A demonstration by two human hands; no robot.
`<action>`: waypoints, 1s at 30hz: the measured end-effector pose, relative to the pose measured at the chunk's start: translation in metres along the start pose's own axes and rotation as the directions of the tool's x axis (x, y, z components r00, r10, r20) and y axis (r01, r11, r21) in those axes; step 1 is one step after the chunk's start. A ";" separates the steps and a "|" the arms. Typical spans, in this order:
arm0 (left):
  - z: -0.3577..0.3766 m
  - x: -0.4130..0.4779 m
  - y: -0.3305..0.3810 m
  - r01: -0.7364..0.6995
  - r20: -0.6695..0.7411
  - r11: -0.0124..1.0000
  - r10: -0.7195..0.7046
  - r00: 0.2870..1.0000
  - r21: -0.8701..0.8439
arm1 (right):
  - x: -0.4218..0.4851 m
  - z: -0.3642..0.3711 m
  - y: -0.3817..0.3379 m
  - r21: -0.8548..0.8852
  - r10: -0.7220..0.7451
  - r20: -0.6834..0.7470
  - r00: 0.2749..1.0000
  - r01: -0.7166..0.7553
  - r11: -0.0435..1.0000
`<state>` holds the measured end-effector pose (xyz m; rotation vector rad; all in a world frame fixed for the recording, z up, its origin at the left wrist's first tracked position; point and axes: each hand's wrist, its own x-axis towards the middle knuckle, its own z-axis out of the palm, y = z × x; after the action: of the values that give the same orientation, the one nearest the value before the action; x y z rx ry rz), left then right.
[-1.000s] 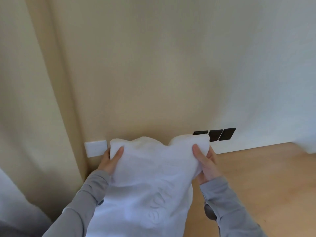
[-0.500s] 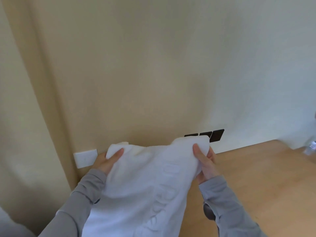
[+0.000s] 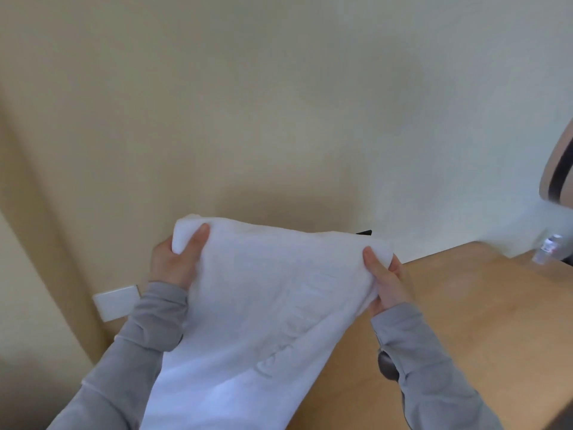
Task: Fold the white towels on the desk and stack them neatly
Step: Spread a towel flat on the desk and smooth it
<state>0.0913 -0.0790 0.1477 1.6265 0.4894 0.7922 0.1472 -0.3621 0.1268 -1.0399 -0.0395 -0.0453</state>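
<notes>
- The towel (image 3: 263,321) is white and held up in the air in front of the wall (image 3: 279,103), over the near-left part of the tabletop (image 3: 471,321).
- Its top edge runs from one hand to the other and slopes a little down to the right. The rest hangs toward the bottom of the view between the two sleeves.
- Raised lettering (image 3: 297,333) runs slantwise across the cloth, too soft to read.
- The left hand (image 3: 173,265) grips the top left corner. Its thumb lies on the near face, and the fingers are out of sight behind the bunched cloth.
- The right hand (image 3: 387,283) grips the top right corner, with its thumb pressed on the near face and its fingers (image 3: 400,270) curled round behind the cloth.
- Both arms wear grey sleeves (image 3: 434,367). A dark round patch (image 3: 387,366) sits on the right one near the wrist, and I cannot tell what it is.
- The tabletop is light wood and reaches back to the wall on the right. The towel's lower end is out of view, so I cannot tell whether it touches the wood.
- A small clear bottle (image 3: 545,248), blurred, stands on the tabletop's far right.
- A white plate (image 3: 116,305) sits low on the wall, just beside the left sleeve.
- A corner of a black plate (image 3: 364,233) shows above the towel's top edge, near the right hand.
- A tan thing (image 3: 558,169) with a black band is cut off by the right edge.
</notes>
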 end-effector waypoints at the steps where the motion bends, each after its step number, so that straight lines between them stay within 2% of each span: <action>1: 0.009 -0.007 0.010 -0.028 -0.010 1.000 0.028 1.000 -0.012 | 0.001 -0.008 -0.009 0.011 -0.016 0.001 1.000 0.016 1.000; 9: 0.093 -0.069 0.064 -0.121 -0.039 0.988 0.118 0.992 -0.097 | 0.018 -0.086 -0.095 -0.039 -0.142 0.038 0.989 0.143 0.989; 18: 0.195 -0.124 0.078 -0.146 -0.075 0.977 0.136 0.988 -0.157 | 0.047 -0.168 -0.175 -0.110 -0.243 0.064 0.968 0.249 0.962; 24: 0.255 -0.128 0.097 -0.150 -0.041 0.976 0.145 0.989 -0.155 | 0.088 -0.200 -0.211 -0.180 -0.243 0.026 0.970 0.244 0.953; 30: 0.299 -0.093 0.083 -0.152 0.036 0.988 0.153 0.988 -0.032 | 0.136 -0.227 -0.197 -0.176 -0.181 -0.008 0.983 0.177 0.968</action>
<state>0.2356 -0.3664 0.1876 1.6634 0.3278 0.8756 0.2749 -0.6599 0.1896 -1.2093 -0.1088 -0.2292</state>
